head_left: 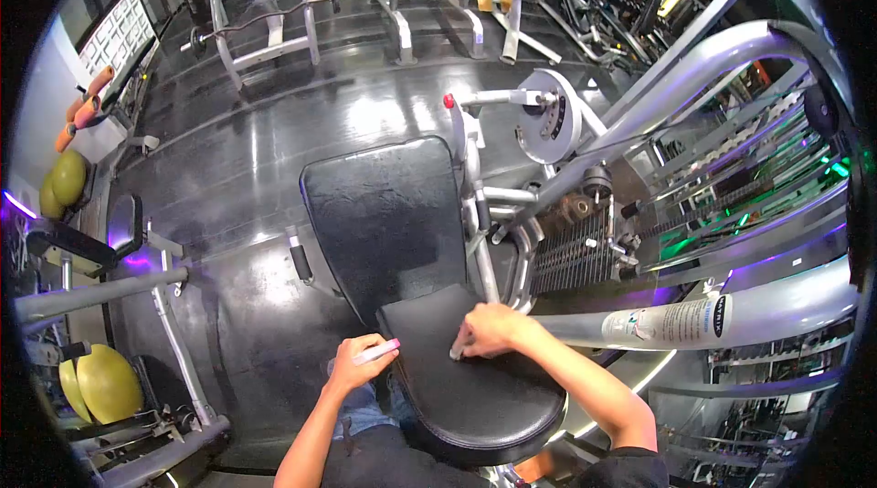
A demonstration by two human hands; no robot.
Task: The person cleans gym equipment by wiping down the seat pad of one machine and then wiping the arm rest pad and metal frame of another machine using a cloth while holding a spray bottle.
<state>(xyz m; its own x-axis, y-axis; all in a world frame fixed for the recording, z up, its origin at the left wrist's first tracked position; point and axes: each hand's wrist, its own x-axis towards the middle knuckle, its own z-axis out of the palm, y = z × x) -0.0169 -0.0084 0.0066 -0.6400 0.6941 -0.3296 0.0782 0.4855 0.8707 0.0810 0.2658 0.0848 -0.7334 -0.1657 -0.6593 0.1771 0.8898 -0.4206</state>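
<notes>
My left hand [354,366] is closed around a slim whitish stick-like object [376,352] with a pink end, just left of the padded black seat [484,397]. Above the seat, my right hand [493,331] is closed with its fingers pointing down. A small pale grey piece [457,353] shows under those fingertips, at the pad's surface; its kind is too small to make out. Beyond the seat, the long black backrest [384,214] of the same machine stretches away from me.
Beside the seat on the right runs a thick silver frame tube [585,331] with a label. A weight stack [575,255] and a round silver cam [548,118] stand behind it. A padded handle [300,261] juts out left. Yellow-green exercise balls [111,385] lie at the left.
</notes>
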